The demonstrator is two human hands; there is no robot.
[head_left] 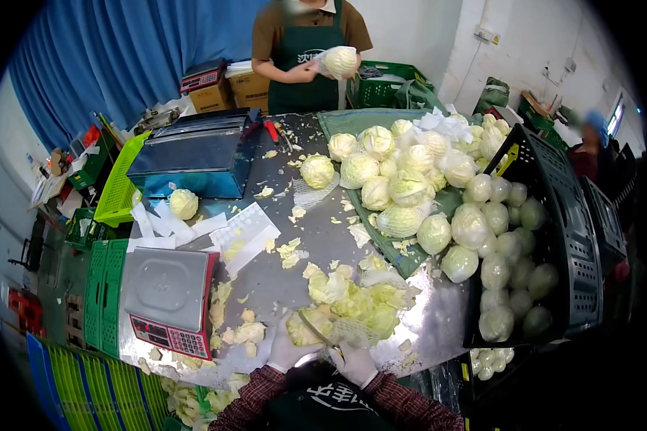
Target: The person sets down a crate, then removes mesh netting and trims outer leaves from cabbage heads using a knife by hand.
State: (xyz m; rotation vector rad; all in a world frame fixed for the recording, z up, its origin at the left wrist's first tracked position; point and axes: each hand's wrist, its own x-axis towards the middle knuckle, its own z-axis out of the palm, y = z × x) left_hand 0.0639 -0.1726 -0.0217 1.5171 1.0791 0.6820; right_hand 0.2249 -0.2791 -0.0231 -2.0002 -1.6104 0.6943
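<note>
My gloved left hand [289,353] is wrapped round the near left side of a cabbage [300,335] at the table's front edge. In my gloved right hand [355,365] is a knife [313,326], its narrow blade slanting up and left across the cabbage; whether it is cutting in, I cannot tell. Loose pale-green cabbage leaves [370,307] lie just beyond my hands, partly over white foam netting [354,333]. Trimmed stem pieces [246,332] are scattered to the left of my left hand.
Left stands a red-rimmed scale [167,287], with a blue wrapping machine [187,159] behind it. A heap of cabbages [410,185] fills the back right, beside a dark crate [582,237] of wrapped cabbages [496,271]. Across the table, another person [310,65] holds a netted cabbage [338,62].
</note>
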